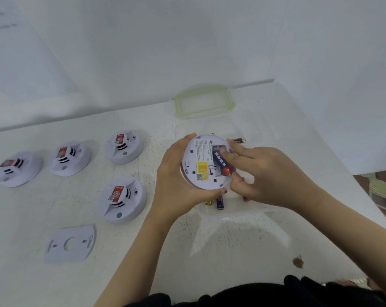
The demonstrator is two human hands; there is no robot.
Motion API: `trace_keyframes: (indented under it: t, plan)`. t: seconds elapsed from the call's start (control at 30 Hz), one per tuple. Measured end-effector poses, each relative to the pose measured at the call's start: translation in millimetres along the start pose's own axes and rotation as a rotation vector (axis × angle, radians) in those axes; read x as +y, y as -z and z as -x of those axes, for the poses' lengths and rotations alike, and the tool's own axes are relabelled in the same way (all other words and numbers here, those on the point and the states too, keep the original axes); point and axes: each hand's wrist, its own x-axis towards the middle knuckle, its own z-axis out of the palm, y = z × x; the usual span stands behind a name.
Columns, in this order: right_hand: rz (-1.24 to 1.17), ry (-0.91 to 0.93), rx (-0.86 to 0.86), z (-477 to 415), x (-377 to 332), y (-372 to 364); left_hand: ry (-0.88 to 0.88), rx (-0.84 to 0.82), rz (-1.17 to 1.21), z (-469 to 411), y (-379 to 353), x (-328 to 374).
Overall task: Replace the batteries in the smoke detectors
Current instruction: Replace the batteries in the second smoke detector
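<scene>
Four round white plastic smoke detectors [123, 147] are set face-up on the white speckled table [231, 240], at the left, well apart from the hands. A fifth white smoke detector [198, 156] is held just above the table near the middle of the view, its labelled back turned upward. It is gripped by the left hand [176, 176], whose forearm rises from the lower edge. The fingers are curled over the far rim and the thumb is hooked on the near rim.

The right hand [269, 173] is reached in from the right, with the wrist bent inward. A dark blue cylindrical battery with a red end [219, 161] is seated at a tilt in the open compartment on the detector's back. It is pinched between the outstretched forefinger, laid along it, and the thumb, set just beside the red end.

A second dark blue battery [220, 201] and a gold-coloured battery [208, 203] are lying on the table just below the held detector, the gold one partly hidden by the left hand. A black battery [239, 140] is seen beyond the right fingers. A flat white mounting plate [70, 243] is laid at the front left. A clear rectangular lid with a green rim [204, 103] is placed near the far edge.
</scene>
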Motion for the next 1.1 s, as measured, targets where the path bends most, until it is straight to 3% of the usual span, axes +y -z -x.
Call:
trace_keyframes:
  t: [0.3, 0.43, 0.5, 0.67, 0.87, 1.0, 1.1]
  plan:
    - [-0.369, -0.28, 0.271, -1, -14, -12, 0.012, 0.051, 0.052, -2, 1, 0]
    - [-0.38, -0.354, 0.385, 4, -12, -10, 0.039, 0.065, 0.042, -7, 4, -5]
    - [-0.376, -0.374, 0.319, 10, -10, -7, 0.039, 0.084, 0.012, -12, 7, -9]
    - [-0.266, -0.257, -0.038, 22, 7, -2, 0.018, 0.098, -0.037, -27, 10, -20]
    - [-0.188, -0.348, -0.074, -31, 45, 12, 0.087, 0.088, 0.063, -35, 7, -25]
    - [0.146, -0.447, -0.347, -67, 69, 1, 0.098, 0.074, 0.082, -40, 6, -29]
    - [0.389, -0.413, -0.479, -85, 71, -8, 0.116, 0.056, 0.107, -44, 6, -31]
